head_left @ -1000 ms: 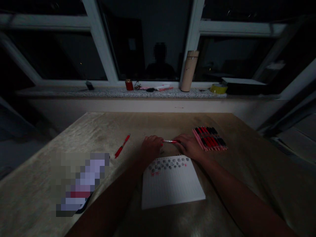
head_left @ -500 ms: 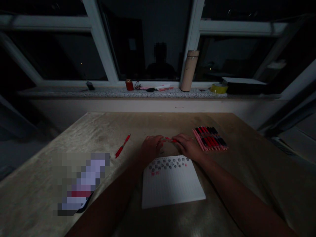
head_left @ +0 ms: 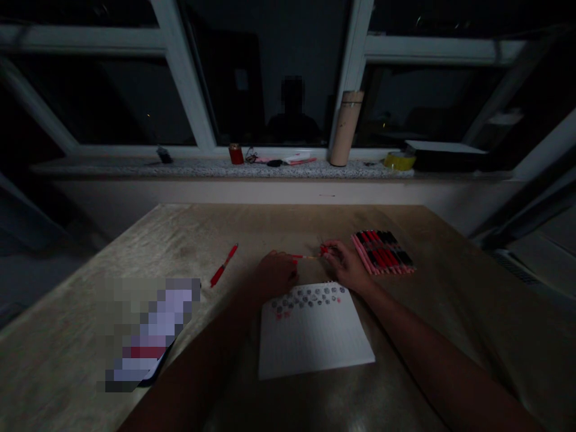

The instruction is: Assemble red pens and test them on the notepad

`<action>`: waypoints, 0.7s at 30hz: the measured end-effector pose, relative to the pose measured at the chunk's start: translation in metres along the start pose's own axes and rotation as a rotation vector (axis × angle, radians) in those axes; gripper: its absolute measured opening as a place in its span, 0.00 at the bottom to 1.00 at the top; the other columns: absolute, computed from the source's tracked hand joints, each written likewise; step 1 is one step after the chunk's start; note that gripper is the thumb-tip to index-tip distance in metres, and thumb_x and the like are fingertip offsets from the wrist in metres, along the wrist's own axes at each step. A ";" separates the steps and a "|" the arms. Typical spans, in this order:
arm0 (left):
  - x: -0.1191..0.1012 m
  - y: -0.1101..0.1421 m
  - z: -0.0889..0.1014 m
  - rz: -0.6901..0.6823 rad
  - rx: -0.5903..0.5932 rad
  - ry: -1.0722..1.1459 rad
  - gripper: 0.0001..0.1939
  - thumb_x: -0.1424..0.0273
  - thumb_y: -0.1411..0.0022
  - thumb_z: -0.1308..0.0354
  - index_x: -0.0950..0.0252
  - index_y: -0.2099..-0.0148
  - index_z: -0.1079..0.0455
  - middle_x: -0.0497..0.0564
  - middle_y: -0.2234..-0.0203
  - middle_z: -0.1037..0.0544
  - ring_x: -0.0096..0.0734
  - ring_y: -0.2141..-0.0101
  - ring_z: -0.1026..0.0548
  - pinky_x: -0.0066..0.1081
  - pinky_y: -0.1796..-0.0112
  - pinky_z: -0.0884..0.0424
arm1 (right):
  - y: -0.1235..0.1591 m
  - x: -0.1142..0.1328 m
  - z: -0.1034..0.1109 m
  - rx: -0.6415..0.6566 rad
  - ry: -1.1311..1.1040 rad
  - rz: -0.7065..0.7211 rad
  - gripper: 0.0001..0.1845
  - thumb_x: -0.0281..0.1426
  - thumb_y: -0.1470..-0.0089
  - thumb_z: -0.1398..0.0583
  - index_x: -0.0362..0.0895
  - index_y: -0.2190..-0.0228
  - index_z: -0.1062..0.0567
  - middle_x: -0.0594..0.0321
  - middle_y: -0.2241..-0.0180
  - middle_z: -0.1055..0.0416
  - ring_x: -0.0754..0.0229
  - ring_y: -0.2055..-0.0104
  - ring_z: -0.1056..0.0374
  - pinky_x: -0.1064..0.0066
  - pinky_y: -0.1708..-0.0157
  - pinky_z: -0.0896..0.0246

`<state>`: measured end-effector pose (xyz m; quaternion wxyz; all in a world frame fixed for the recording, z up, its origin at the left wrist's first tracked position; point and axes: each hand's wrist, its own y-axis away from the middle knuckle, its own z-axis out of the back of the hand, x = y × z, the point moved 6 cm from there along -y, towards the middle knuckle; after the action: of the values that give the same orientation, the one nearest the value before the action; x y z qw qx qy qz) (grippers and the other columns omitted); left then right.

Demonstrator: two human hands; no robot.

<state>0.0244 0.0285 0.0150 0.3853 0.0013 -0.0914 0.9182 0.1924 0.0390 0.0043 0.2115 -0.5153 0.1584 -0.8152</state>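
Above the top edge of a lined notepad (head_left: 315, 342), my two hands work close together. My left hand (head_left: 275, 275) is closed around red pen parts, mostly hidden by the fingers. From it a thin pen refill (head_left: 308, 257), red and pale orange, sticks out towards the right. My right hand (head_left: 345, 264) pinches a red pen piece (head_left: 324, 249) near the refill's tip; whether the two touch I cannot tell. Rows of dark scribbled dots and a few red marks cover the top of the page. Left of my hands lies a red pen (head_left: 224, 265).
A row of red, black and pink pens (head_left: 382, 252) lies right of my right hand. At the left is a blurred phone (head_left: 155, 333). On the windowsill stand a tan flask (head_left: 346, 129), a red jar (head_left: 236, 154) and a yellow tape roll (head_left: 398, 161).
My hands have moved slightly apart, and the thin refill now shows between them. The red piece in my right hand has risen a little. The notepad and the pen row stay put.
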 end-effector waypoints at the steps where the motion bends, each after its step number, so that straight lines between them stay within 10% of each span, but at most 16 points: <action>1: 0.000 0.000 -0.001 -0.003 0.008 0.002 0.10 0.68 0.41 0.49 0.65 0.69 0.28 0.55 0.70 0.25 0.38 0.66 0.28 0.38 0.62 0.37 | 0.000 -0.001 0.000 0.001 -0.006 -0.002 0.10 0.32 0.44 0.46 0.44 0.59 0.35 0.55 0.62 0.28 0.59 0.59 0.30 0.64 0.57 0.36; 15: 0.009 0.004 0.003 0.023 -0.091 0.062 0.11 0.68 0.36 0.54 0.66 0.64 0.31 0.54 0.67 0.28 0.36 0.64 0.31 0.36 0.61 0.37 | 0.001 0.017 0.002 0.040 0.200 0.084 0.12 0.29 0.44 0.48 0.43 0.57 0.34 0.54 0.59 0.32 0.57 0.58 0.33 0.63 0.57 0.37; 21: 0.043 0.002 -0.004 0.244 -0.267 0.107 0.13 0.67 0.36 0.54 0.65 0.62 0.30 0.54 0.66 0.27 0.36 0.62 0.31 0.36 0.58 0.38 | 0.000 0.018 0.002 0.095 0.451 0.129 0.14 0.24 0.48 0.48 0.43 0.58 0.32 0.55 0.59 0.33 0.55 0.56 0.36 0.64 0.56 0.40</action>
<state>-0.0066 0.0580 0.0137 0.2720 -0.1099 -0.1911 0.9367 0.1873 0.0298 0.0184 0.2465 -0.2985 0.1956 -0.9011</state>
